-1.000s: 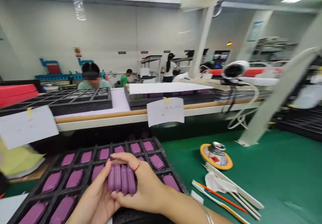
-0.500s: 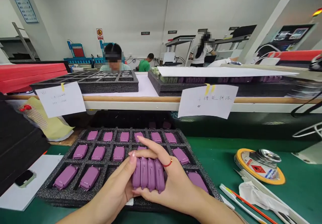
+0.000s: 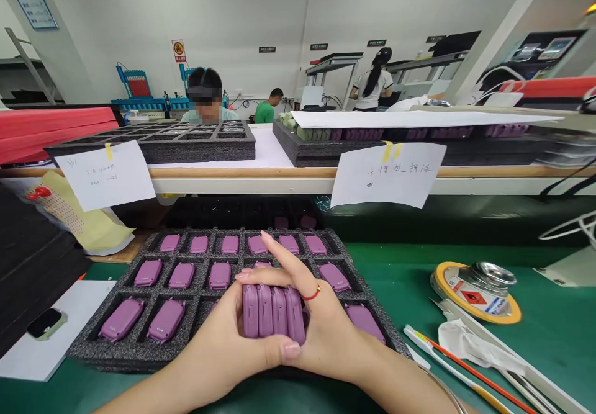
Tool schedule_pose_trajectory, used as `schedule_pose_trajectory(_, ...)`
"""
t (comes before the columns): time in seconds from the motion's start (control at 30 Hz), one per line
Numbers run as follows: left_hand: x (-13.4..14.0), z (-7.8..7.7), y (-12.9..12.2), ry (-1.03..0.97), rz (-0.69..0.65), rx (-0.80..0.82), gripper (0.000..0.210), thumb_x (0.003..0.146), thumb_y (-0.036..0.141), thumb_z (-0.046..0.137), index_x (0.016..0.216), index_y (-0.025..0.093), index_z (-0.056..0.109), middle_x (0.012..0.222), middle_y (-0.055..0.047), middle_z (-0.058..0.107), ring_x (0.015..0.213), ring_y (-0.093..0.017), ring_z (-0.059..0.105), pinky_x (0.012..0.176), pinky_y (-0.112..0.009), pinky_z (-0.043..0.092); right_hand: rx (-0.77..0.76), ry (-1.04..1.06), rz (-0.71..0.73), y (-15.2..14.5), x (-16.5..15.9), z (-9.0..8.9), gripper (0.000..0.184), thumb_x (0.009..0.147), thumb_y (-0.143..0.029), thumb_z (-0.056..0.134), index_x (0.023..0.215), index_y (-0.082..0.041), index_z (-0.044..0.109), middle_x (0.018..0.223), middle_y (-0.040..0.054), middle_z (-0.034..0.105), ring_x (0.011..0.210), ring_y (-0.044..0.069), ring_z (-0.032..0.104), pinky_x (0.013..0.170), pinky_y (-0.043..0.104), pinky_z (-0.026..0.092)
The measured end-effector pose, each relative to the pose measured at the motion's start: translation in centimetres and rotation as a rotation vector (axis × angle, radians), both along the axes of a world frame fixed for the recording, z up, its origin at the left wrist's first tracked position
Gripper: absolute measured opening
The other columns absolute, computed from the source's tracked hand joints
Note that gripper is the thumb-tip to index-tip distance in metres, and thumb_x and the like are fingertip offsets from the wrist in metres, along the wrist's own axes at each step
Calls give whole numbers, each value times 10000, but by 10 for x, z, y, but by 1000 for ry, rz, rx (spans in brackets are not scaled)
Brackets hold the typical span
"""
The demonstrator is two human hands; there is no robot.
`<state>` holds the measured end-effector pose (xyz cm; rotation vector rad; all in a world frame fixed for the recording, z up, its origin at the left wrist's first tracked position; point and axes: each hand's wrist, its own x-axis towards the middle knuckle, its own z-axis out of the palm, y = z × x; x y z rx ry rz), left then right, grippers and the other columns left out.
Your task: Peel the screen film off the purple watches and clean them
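Observation:
My left hand (image 3: 221, 333) and my right hand (image 3: 328, 333) together grip a row of several purple watch cases (image 3: 272, 311), standing on edge side by side. My left palm presses their left side, and its thumb lies across their lower front. On the right, my right palm bears against the row; one finger bends over the top while the index finger points up and away. Beneath and behind my hands is a black foam tray (image 3: 139, 359) with purple watch cases (image 3: 166, 319) lying in its compartments. My hands hide part of its middle.
A shelf edge (image 3: 242, 185) with paper notes crosses behind the tray, carrying foam trays (image 3: 200, 150). At right are a round metal-topped can (image 3: 479, 290), a toothbrush (image 3: 447, 364) and a crumpled white cloth (image 3: 475, 342). A green-cased watch (image 3: 46, 324) lies on paper at left. Co-workers are beyond.
My left thumb has moved from the upper left of the row down across its lower front. My right index finger has lifted a little. The row stays in my hands.

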<state>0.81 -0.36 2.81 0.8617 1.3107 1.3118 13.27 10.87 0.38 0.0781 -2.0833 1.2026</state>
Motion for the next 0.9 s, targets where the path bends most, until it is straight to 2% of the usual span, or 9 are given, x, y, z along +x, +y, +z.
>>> schedule_pose_trajectory(0.23,-2,-4,1,13,-60,25,764,617,329,929,1266,195,549,1231,-107,688,1153,-316,648,945,-417,542,6,26,17,2,1,-1,1088,768,-213,832,1608,-312,148,1306,58,692,1223,228,661,1088,362,521)
schedule_pose_trajectory(0.3,-1,-5,2,-7,-37,38,697,664,418,897,1236,191,570,1231,-112,692,1170,-315,640,970,-421,530,37,23,-13,0,0,-1,1044,789,-206,797,1608,-293,155,1306,69,692,1219,231,663,1088,377,522)
schedule_pose_trajectory(0.4,-3,-4,1,-29,-10,22,535,785,494,791,1181,186,603,1215,-115,704,1186,-297,630,1005,-419,512,107,8,-77,-3,0,0,1042,761,-95,726,1609,-282,150,1312,62,692,1212,216,665,1105,385,509)
schedule_pose_trajectory(0.47,-5,-3,0,1,-43,-1,505,798,445,795,1188,192,597,1207,-107,704,1180,-288,632,1008,-420,508,128,5,-79,-3,0,0,1050,755,-71,713,1611,-289,144,1330,55,684,1220,207,660,1117,383,499)
schedule_pose_trajectory(0.57,-9,-1,-2,42,-137,7,591,759,372,845,1250,208,558,1223,-90,687,1187,-280,625,1020,-424,496,69,23,-23,-2,1,0,1034,801,-196,789,1610,-296,153,1329,58,685,1245,215,647,1112,371,505)
schedule_pose_trajectory(0.67,-10,-1,-1,17,-171,33,656,727,356,871,1271,212,534,1206,-82,684,1150,-270,636,984,-419,512,-1,31,3,0,2,0,1044,809,-299,821,1610,-305,152,1313,64,692,1240,222,652,1096,362,518)
schedule_pose_trajectory(0.9,-6,-6,3,26,-135,29,636,665,321,896,1197,193,572,1164,-84,684,1094,-279,650,922,-410,533,2,16,-2,1,3,-2,1111,748,-154,833,1611,-318,152,1316,47,690,1203,222,670,1095,365,517)
